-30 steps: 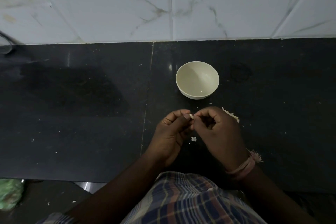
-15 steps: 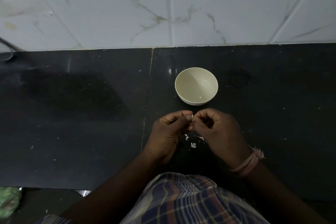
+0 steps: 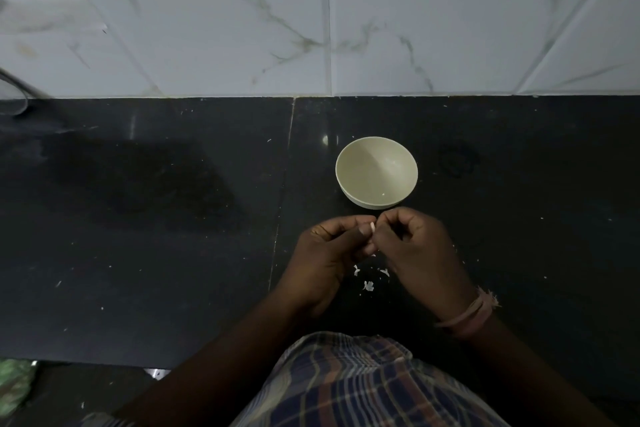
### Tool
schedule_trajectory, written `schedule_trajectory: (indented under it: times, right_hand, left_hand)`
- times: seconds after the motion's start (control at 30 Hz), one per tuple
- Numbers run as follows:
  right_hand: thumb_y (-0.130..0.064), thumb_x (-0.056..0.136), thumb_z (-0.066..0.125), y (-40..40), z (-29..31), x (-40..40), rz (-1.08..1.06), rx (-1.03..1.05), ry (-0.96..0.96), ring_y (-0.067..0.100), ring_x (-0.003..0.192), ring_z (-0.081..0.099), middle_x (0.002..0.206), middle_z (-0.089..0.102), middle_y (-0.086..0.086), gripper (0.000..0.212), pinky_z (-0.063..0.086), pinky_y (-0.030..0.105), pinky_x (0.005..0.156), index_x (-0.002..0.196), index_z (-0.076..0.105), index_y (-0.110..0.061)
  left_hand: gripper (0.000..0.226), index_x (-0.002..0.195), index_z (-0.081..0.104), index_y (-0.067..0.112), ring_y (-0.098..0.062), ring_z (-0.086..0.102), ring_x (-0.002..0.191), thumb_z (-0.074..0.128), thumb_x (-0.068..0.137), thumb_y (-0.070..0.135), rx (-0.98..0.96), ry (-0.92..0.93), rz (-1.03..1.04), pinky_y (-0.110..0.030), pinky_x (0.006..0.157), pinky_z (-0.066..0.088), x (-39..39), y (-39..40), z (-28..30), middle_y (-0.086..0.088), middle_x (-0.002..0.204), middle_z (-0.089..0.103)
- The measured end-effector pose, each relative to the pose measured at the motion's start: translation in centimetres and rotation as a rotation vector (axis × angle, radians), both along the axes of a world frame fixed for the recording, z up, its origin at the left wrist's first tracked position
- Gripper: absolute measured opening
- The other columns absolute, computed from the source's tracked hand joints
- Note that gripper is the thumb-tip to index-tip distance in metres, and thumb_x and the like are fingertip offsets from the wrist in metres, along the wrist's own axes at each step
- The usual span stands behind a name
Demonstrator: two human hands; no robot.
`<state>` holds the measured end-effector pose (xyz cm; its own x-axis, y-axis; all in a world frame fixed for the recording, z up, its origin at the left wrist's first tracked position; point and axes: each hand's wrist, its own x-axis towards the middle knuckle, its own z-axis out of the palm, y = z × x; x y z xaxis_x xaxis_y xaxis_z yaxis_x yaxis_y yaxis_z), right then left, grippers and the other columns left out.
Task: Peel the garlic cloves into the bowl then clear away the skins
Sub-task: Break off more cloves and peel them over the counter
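Note:
A small cream bowl stands on the black counter, just beyond my hands. My left hand and my right hand meet fingertip to fingertip over the counter. Between them they pinch a garlic clove, of which only a small white tip shows. Both hands have curled fingers. Several small white skin scraps lie on the counter under and between my hands. The bowl holds only a tiny white speck.
A white marble-patterned tiled wall rises behind the counter. Something green lies below the counter's front edge at far left. A seam runs front to back across the counter, left of the bowl.
More skin scraps lie beneath my hands than a second ago. The larger skin piece seen beside my right hand is now hidden. My hands stay together at the clove.

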<state>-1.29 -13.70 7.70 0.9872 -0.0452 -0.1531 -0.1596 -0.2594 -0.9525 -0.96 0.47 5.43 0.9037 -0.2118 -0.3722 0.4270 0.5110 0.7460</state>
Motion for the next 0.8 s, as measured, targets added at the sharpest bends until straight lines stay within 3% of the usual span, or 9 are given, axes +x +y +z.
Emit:
schedule_trajectory:
  times: [0.17,0.33,0.47,0.6,0.67,0.7,0.73,0.8]
  right_hand:
    - [-0.007,0.093,0.061,0.2,-0.6,0.2,-0.067,0.172,0.075,0.016,0.043,0.047,0.061,0.064,0.015,0.014,0.038,0.025,0.043,0.081,0.067,-0.008]
    - [-0.015,0.099,0.057,0.2,-1.4,0.0,-0.062,0.21,0.106,0.024,0.048,0.049,0.058,0.058,0.016,0.023,0.041,0.031,0.048,0.078,0.067,-0.013]
    - [-0.02,0.099,0.042,0.2,-1.9,-0.1,-0.167,0.313,0.159,0.024,0.053,0.042,0.057,0.046,0.01,0.035,0.035,0.029,0.044,0.065,0.051,-0.017]
    - [-0.033,0.106,0.048,-0.1,-2.5,-0.6,-0.082,0.02,0.097,0.024,0.053,0.05,0.061,0.052,0.015,0.04,0.043,0.035,0.052,0.077,0.05,-0.005]
    - [-0.027,0.099,0.06,-0.1,-2.9,-0.9,-0.042,-0.105,0.035,0.017,0.067,0.062,0.077,0.064,0.004,0.013,0.053,0.039,0.066,0.09,0.06,-0.017]
    - [-0.02,0.096,0.063,-0.1,-2.9,-1.1,-0.028,-0.135,0.014,0.012,0.078,0.066,0.088,0.066,-0.001,0.006,0.055,0.038,0.073,0.099,0.062,-0.024]
    - [-0.014,0.094,0.064,-0.1,-3.0,-1.3,-0.027,-0.161,-0.017,0.008,0.086,0.066,0.097,0.067,-0.005,0.018,0.056,0.034,0.079,0.106,0.063,-0.027]
    - [-0.009,0.094,0.065,-0.3,-2.6,-1.7,-0.055,-0.165,-0.089,0.003,0.092,0.067,0.101,0.069,-0.008,0.021,0.055,0.024,0.082,0.108,0.069,-0.024]
  left_hand:
    - [0.025,0.11,0.07,-0.006,-0.015,0.071,0.081,0.061,0.09,0.007,-0.077,0.077,0.023,-0.022,0.074,0.059,0.0,0.1,-0.2,-0.015,0.094,0.075]
    - [0.017,0.095,0.078,0.004,-0.015,0.071,0.078,0.068,0.081,0.004,-0.078,0.099,0.038,-0.021,0.072,0.059,-0.1,-0.1,-0.7,-0.012,0.09,0.075]
    - [0.016,0.094,0.076,0.004,-0.013,0.07,0.076,0.066,0.082,0.008,-0.089,0.136,0.052,-0.02,0.071,0.059,-0.2,-0.3,-0.8,-0.009,0.085,0.073]
    - [0.017,0.093,0.076,0.003,-0.011,0.067,0.071,0.066,0.083,0.012,-0.055,0.151,0.061,-0.018,0.067,0.057,-0.5,-0.6,-1.1,-0.01,0.081,0.071]
    - [0.019,0.096,0.075,0.0,-0.011,0.066,0.07,0.067,0.083,0.012,-0.038,0.158,0.07,-0.019,0.065,0.057,-0.6,-0.6,-1.4,-0.012,0.084,0.071]
    - [0.018,0.094,0.074,0.0,-0.012,0.066,0.07,0.068,0.083,0.013,-0.029,0.164,0.078,-0.019,0.064,0.057,-0.7,-0.6,-1.5,-0.012,0.083,0.071]
    - [0.018,0.093,0.073,0.001,-0.012,0.066,0.07,0.068,0.082,0.013,-0.02,0.165,0.083,-0.019,0.064,0.056,-0.8,-0.5,-1.6,-0.011,0.081,0.07]
    - [0.019,0.093,0.071,0.001,-0.013,0.064,0.069,0.067,0.081,0.015,0.002,0.154,0.083,-0.02,0.064,0.056,-1.0,-0.4,-1.8,-0.011,0.079,0.069]
